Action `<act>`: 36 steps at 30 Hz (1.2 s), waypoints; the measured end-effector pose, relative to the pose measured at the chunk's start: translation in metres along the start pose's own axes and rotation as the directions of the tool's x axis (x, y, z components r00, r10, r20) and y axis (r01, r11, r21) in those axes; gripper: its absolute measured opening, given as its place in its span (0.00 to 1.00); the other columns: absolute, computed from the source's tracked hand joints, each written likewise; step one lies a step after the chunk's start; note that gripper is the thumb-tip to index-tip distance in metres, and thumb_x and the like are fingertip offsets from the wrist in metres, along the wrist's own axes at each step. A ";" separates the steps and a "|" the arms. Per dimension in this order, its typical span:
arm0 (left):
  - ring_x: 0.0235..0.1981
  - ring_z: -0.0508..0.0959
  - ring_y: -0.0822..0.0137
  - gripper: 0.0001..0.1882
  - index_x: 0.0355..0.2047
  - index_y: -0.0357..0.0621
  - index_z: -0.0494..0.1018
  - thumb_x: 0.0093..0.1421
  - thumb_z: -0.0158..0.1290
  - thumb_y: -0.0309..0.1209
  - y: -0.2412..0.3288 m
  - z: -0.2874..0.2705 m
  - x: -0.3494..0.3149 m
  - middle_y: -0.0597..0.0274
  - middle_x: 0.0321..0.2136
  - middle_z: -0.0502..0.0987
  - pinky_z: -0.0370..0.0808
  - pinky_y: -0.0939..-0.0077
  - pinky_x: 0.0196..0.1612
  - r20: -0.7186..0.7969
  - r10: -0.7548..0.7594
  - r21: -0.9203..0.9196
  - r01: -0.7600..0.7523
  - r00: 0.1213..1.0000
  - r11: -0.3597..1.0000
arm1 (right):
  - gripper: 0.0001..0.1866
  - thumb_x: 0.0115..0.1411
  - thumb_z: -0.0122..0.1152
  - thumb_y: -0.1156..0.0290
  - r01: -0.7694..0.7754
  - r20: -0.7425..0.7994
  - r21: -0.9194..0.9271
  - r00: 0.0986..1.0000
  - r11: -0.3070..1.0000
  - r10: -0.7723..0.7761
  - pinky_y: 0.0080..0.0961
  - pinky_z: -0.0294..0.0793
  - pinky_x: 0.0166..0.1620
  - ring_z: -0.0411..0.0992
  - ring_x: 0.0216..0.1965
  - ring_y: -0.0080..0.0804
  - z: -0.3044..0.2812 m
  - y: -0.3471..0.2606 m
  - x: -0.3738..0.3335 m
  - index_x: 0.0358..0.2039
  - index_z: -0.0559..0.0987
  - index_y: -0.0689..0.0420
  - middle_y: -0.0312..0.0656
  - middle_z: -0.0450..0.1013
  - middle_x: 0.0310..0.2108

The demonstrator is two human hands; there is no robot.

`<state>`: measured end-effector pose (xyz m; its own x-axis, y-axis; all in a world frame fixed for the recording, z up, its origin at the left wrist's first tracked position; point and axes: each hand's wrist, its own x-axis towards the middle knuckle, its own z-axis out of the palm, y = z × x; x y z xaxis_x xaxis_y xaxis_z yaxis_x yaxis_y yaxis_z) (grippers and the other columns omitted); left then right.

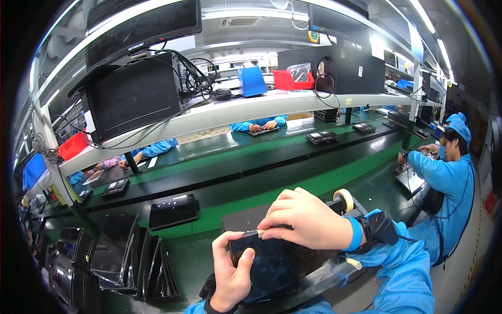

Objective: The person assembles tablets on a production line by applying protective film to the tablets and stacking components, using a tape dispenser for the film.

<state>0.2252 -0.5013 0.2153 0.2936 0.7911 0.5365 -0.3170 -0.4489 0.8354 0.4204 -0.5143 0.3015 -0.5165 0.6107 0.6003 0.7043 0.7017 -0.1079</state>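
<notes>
A black glossy flat panel [269, 267], like a screen, is tilted up in front of me. My left hand [232, 277] grips its upper left corner, thumb on the front face and fingers behind. At the top edge, right beside that corner, my right hand [308, 220] pinches a small beige strip of tape [260, 234] against the panel. Its wrist wears a blue band and a black device. Behind my right wrist stands a roll of beige tape [343, 200]. My sleeves are light blue.
Stacked black panels [117, 251] lean at the left of the green bench. A single black panel [173, 211] lies ahead, before a dark conveyor [240, 175] carrying several devices. Overhead runs a shelf [219, 123] with monitors and bins. A co-worker [444, 172] in blue sits at the right.
</notes>
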 end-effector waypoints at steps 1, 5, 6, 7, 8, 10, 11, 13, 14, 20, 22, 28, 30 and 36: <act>0.35 0.69 0.78 0.20 0.51 0.38 0.56 0.61 0.47 0.19 0.000 -0.001 0.000 0.61 0.41 0.65 0.69 0.85 0.39 0.000 -0.001 0.003 0.001 1.000 1.000 | 0.10 0.54 0.63 0.61 -0.056 0.082 0.027 0.995 0.998 0.054 0.28 0.66 0.42 0.69 0.37 0.31 -0.001 0.001 0.000 0.32 0.81 0.53 0.31 0.75 0.31; 0.33 0.69 0.80 0.20 0.51 0.39 0.56 0.60 0.47 0.18 -0.006 0.000 -0.001 0.61 0.41 0.65 0.68 0.88 0.35 -0.004 -0.017 -0.045 0.016 1.000 0.999 | 0.11 0.57 0.61 0.61 -0.054 0.146 0.083 0.988 0.995 0.041 0.29 0.65 0.43 0.69 0.37 0.34 0.002 0.011 0.001 0.32 0.80 0.55 0.34 0.74 0.31; 0.32 0.68 0.81 0.20 0.51 0.40 0.56 0.60 0.46 0.17 -0.007 0.001 -0.001 0.62 0.41 0.65 0.68 0.89 0.34 -0.008 -0.005 -0.038 0.005 1.000 0.999 | 0.11 0.58 0.60 0.61 -0.053 0.179 0.158 0.984 0.986 0.024 0.30 0.66 0.42 0.69 0.37 0.35 0.005 0.016 0.002 0.33 0.79 0.56 0.36 0.74 0.30; 0.32 0.68 0.81 0.20 0.51 0.40 0.56 0.60 0.46 0.17 -0.006 0.002 0.000 0.62 0.41 0.65 0.68 0.89 0.34 -0.003 -0.011 -0.037 0.011 1.000 0.999 | 0.11 0.59 0.59 0.62 -0.058 0.210 0.231 0.978 0.971 0.009 0.31 0.66 0.42 0.69 0.36 0.36 0.008 0.019 0.001 0.34 0.78 0.57 0.37 0.74 0.30; 0.32 0.67 0.81 0.20 0.51 0.41 0.57 0.60 0.48 0.19 -0.004 0.004 0.000 0.63 0.39 0.66 0.66 0.88 0.35 -0.028 -0.030 -0.031 0.029 0.999 0.999 | 0.11 0.59 0.59 0.62 -0.065 0.207 0.233 0.978 0.970 0.016 0.31 0.66 0.42 0.69 0.36 0.36 0.010 0.020 0.001 0.34 0.78 0.57 0.37 0.74 0.30; 0.32 0.66 0.81 0.20 0.50 0.41 0.57 0.59 0.50 0.21 -0.001 0.004 0.000 0.65 0.38 0.67 0.64 0.87 0.35 -0.050 -0.051 -0.023 0.050 0.997 0.998 | 0.11 0.61 0.56 0.63 -0.115 0.246 0.298 0.968 0.948 0.040 0.33 0.66 0.41 0.68 0.36 0.39 0.014 0.020 0.002 0.34 0.77 0.59 0.40 0.73 0.29; 0.33 0.67 0.80 0.20 0.50 0.42 0.57 0.59 0.50 0.21 0.000 0.003 0.000 0.64 0.39 0.67 0.65 0.86 0.37 -0.044 -0.064 -0.020 0.063 0.997 0.998 | 0.11 0.61 0.56 0.63 -0.116 0.244 0.299 0.969 0.947 0.042 0.33 0.66 0.41 0.68 0.36 0.39 0.015 0.021 0.001 0.34 0.77 0.59 0.40 0.73 0.29; 0.34 0.67 0.79 0.20 0.50 0.42 0.57 0.59 0.50 0.21 0.000 0.001 0.002 0.63 0.40 0.67 0.66 0.86 0.38 -0.039 -0.075 -0.013 0.075 0.996 0.997 | 0.13 0.62 0.53 0.62 -0.069 0.213 0.300 0.977 0.951 0.004 0.37 0.69 0.39 0.70 0.34 0.44 0.014 0.022 0.001 0.35 0.78 0.59 0.44 0.73 0.28; 0.33 0.67 0.80 0.20 0.50 0.41 0.57 0.60 0.49 0.20 -0.002 -0.001 0.004 0.63 0.39 0.66 0.66 0.86 0.37 -0.044 -0.046 0.008 0.046 0.998 0.999 | 0.13 0.62 0.53 0.62 -0.066 0.211 0.302 0.978 0.951 0.001 0.37 0.69 0.39 0.70 0.34 0.44 0.013 0.023 0.000 0.35 0.78 0.59 0.44 0.73 0.28; 0.32 0.66 0.81 0.19 0.50 0.40 0.57 0.60 0.48 0.19 -0.003 -0.004 0.011 0.65 0.38 0.65 0.65 0.87 0.35 -0.063 -0.009 0.035 0.011 0.998 0.999 | 0.14 0.62 0.52 0.61 -0.117 0.056 0.313 0.993 0.942 0.105 0.37 0.70 0.39 0.71 0.35 0.44 0.005 0.029 -0.002 0.38 0.78 0.59 0.45 0.74 0.30; 0.31 0.66 0.81 0.19 0.51 0.41 0.57 0.61 0.48 0.19 -0.005 -0.002 0.012 0.65 0.38 0.65 0.65 0.87 0.34 -0.047 0.062 0.058 -0.059 0.997 0.997 | 0.16 0.62 0.53 0.59 -0.109 0.126 0.356 0.990 0.928 0.068 0.38 0.70 0.35 0.73 0.32 0.47 0.017 0.025 0.002 0.37 0.78 0.60 0.48 0.75 0.27; 0.28 0.66 0.81 0.20 0.53 0.41 0.56 0.62 0.47 0.21 -0.006 -0.002 0.013 0.66 0.35 0.66 0.64 0.87 0.32 -0.001 0.093 0.137 -0.092 0.996 0.986 | 0.16 0.62 0.53 0.58 -0.273 0.214 0.404 0.956 0.873 0.200 0.38 0.70 0.30 0.72 0.26 0.50 0.022 0.020 -0.001 0.30 0.77 0.59 0.51 0.72 0.21; 0.28 0.66 0.81 0.21 0.54 0.41 0.55 0.62 0.47 0.22 0.001 0.001 0.011 0.66 0.35 0.66 0.64 0.87 0.31 -0.029 0.028 0.110 -0.025 0.999 0.994 | 0.16 0.62 0.53 0.58 -0.256 0.193 0.404 0.962 0.878 0.192 0.38 0.70 0.30 0.72 0.26 0.51 0.024 0.019 -0.001 0.30 0.77 0.59 0.51 0.72 0.21; 0.36 0.68 0.76 0.16 0.51 0.39 0.61 0.64 0.47 0.27 -0.008 -0.006 0.010 0.62 0.39 0.67 0.67 0.82 0.41 -0.032 0.040 0.182 -0.034 0.999 0.983 | 0.13 0.61 0.55 0.61 -0.275 0.217 0.343 0.954 0.898 0.209 0.34 0.70 0.29 0.73 0.25 0.47 0.020 0.017 0.002 0.32 0.77 0.60 0.50 0.73 0.22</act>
<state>0.2255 -0.4878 0.2133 0.2511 0.7854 0.5657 -0.1574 -0.5435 0.8245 0.4216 -0.4939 0.2844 -0.4509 0.8086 0.3779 0.6072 0.5882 -0.5342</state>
